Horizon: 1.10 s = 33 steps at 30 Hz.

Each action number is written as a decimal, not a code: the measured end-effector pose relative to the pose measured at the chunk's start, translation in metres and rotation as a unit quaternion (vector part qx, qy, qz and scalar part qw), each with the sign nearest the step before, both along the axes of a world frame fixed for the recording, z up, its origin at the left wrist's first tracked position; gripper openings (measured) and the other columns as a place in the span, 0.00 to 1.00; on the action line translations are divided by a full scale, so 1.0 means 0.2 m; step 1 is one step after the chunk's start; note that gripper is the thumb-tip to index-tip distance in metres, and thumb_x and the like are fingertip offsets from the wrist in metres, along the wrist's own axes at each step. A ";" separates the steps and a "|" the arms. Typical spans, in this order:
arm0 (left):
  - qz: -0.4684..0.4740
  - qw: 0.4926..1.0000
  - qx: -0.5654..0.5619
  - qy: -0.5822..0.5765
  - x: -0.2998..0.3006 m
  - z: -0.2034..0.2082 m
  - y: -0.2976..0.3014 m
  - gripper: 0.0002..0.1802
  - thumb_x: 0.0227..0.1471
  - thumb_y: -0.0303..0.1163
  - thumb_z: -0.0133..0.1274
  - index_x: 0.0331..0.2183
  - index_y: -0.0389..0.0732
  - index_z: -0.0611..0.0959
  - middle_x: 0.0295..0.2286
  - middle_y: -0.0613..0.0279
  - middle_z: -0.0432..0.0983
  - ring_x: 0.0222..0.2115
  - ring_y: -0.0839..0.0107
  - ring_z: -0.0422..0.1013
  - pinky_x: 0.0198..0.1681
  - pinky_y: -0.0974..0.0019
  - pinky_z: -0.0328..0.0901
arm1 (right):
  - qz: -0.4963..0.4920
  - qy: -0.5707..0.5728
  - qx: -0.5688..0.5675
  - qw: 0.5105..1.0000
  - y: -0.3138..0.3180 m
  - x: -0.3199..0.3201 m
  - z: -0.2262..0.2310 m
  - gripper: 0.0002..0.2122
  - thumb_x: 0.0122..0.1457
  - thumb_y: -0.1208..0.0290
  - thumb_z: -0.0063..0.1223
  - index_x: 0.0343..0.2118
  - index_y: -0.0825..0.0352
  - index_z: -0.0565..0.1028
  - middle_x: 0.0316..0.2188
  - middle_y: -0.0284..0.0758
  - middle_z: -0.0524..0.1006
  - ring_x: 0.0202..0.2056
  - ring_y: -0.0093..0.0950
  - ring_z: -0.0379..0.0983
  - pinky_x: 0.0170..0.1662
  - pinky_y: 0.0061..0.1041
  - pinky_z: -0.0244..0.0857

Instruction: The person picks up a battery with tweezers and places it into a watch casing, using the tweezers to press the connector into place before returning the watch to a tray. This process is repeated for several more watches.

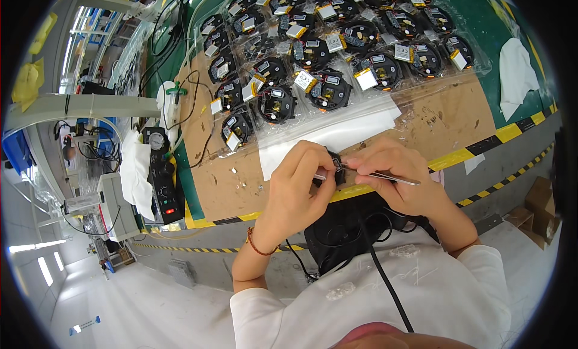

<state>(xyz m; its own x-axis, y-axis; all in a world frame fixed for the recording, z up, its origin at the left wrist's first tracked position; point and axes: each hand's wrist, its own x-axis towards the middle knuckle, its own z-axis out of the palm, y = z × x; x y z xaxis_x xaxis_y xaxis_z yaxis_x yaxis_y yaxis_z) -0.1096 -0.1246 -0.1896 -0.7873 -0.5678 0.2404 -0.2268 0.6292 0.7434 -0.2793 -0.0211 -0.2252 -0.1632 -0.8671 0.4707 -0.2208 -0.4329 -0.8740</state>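
Near the front edge of the bench, my left hand (295,183) is closed round a small round black electronic housing (340,175), its fingers covering much of it. A pair of metal tweezers (394,179) is pinched in my right hand (397,168), with the tips at the housing's right side. Whether the tips grip anything is too small to tell. Beyond both hands lies a clear plastic tray (313,125) of several similar round black housings (277,103), many with a silver battery pack (366,79) attached. White paper (355,132) sticks out between tray and hands.
A brown board (457,111) covers the green bench top, edged with yellow-black tape (484,145). To the left stand a black control box (161,192), a white cloth (136,174) and a syringe (173,114) with cables. Another white cloth (516,78) lies far right.
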 end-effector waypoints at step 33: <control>0.015 0.965 -0.215 -0.149 -0.02 0.09 0.03 0.11 0.39 0.21 0.58 0.30 0.38 0.77 0.29 0.61 0.70 0.23 0.64 0.72 0.22 0.63 0.66 | 0.028 0.019 0.017 0.999 -0.01 -0.01 0.04 0.15 0.47 0.90 0.54 0.38 0.67 0.77 0.30 0.37 0.74 0.29 0.26 0.76 0.32 0.20 0.70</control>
<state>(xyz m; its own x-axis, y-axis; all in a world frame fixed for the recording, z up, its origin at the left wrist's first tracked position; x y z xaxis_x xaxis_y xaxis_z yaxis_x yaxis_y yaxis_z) -0.1132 -0.1190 -0.1719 -0.8430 -0.4889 0.2244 -0.4124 0.8552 0.3141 -0.2821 -0.0225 -0.2181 -0.0960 -0.8896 0.4464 -0.2294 -0.4166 -0.8796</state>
